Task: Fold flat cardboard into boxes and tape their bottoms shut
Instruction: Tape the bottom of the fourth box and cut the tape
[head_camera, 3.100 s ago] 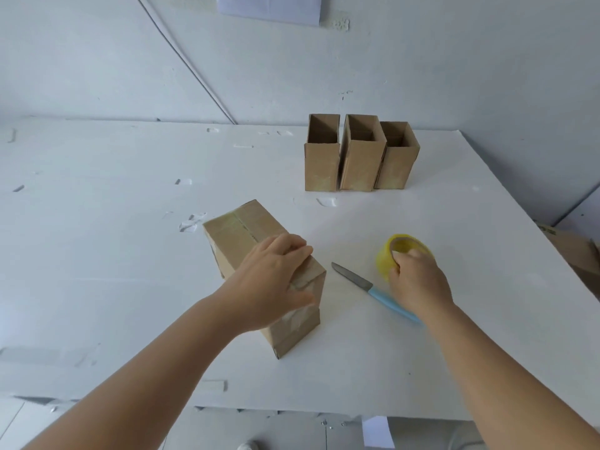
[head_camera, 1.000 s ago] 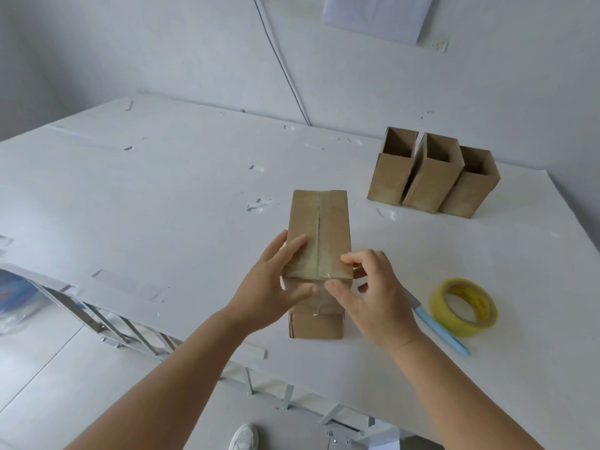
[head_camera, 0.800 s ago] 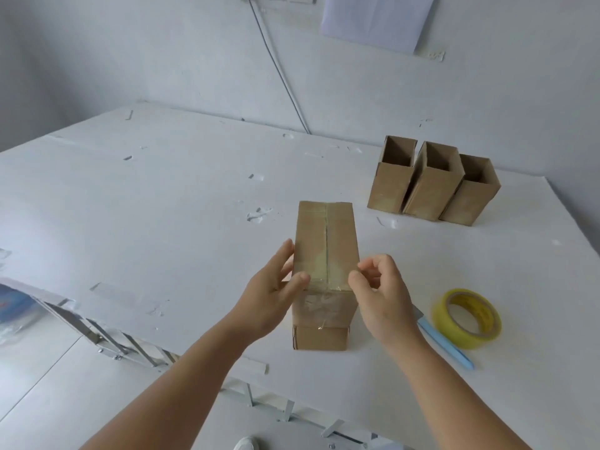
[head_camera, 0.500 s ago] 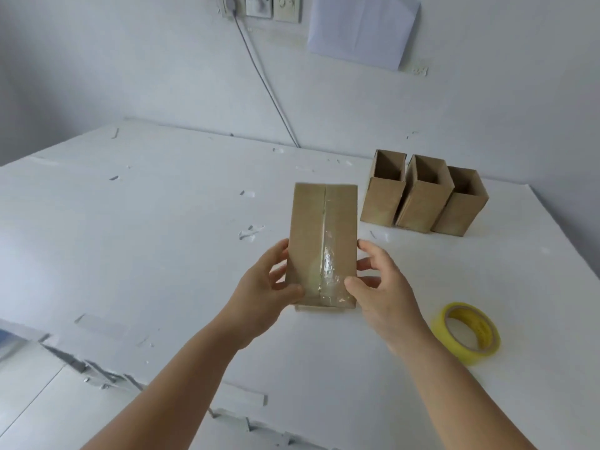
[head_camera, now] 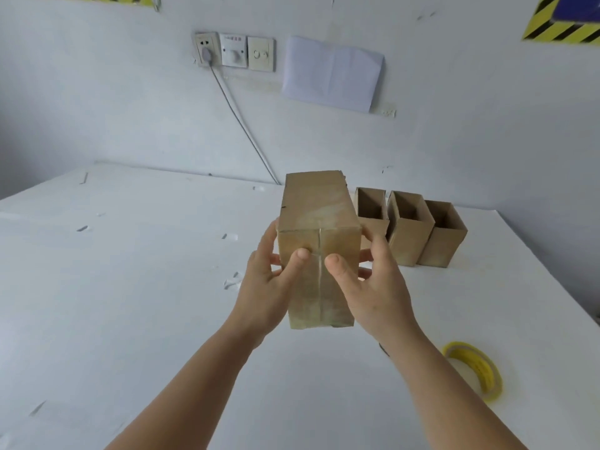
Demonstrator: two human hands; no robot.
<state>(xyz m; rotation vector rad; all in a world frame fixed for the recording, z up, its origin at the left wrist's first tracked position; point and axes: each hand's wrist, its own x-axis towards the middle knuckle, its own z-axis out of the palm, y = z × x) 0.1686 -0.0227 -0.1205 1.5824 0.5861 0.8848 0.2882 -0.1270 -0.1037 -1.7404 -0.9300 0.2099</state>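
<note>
I hold a brown cardboard box (head_camera: 316, 216) up in the air above the white table (head_camera: 136, 287), its taped bottom seam facing me. My left hand (head_camera: 269, 290) grips its left side with the thumb on the taped face. My right hand (head_camera: 373, 287) grips the right side, thumb also on that face. A yellow roll of tape (head_camera: 475, 368) lies on the table at the lower right, apart from both hands.
Three finished open-topped boxes (head_camera: 410, 228) stand in a row at the back right of the table. Behind them is a wall with sockets (head_camera: 233, 50), a hanging cable (head_camera: 243, 125) and a sheet of paper (head_camera: 331, 74). Small tape scraps (head_camera: 232, 280) dot the table.
Both hands pressed the tape on the box's bottom, then lifted the box off the table and tilted it so the taped bottom faces me. The view has swung upward.
</note>
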